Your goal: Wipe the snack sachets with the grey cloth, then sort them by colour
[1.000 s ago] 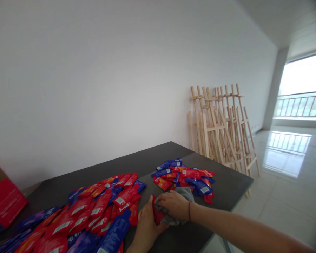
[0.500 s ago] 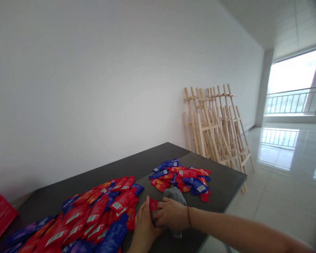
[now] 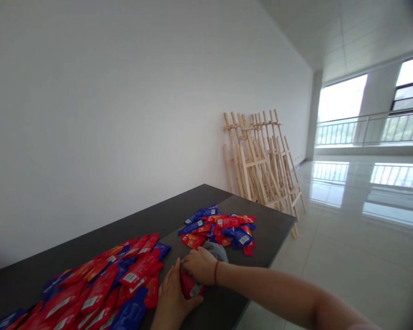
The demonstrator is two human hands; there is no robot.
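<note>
My left hand [image 3: 172, 295] grips the side of a red packet [image 3: 189, 285], with its thumb along the packet's lower edge. On the packet's upper end lies my right hand [image 3: 200, 266], fingers bent, with a grey cloth [image 3: 217, 251] bunched under it and showing beyond the knuckles. Part of the packet and most of the cloth are hidden by the fingers. To the left of my hands spreads a large heap of red and blue packets [image 3: 99, 286]. A smaller pile of similar packets [image 3: 229, 222] lies beyond my right hand.
The dark table [image 3: 179, 208] runs along a white wall [image 3: 124, 114]. Its right edge drops to a glossy tiled floor [image 3: 330, 238]. Several wooden easels [image 3: 261, 160] lean on the wall past the table's far corner.
The view has turned to the right. More of the red packet now shows between my hands, and my right hand with the cloth has shifted towards its upper end.
</note>
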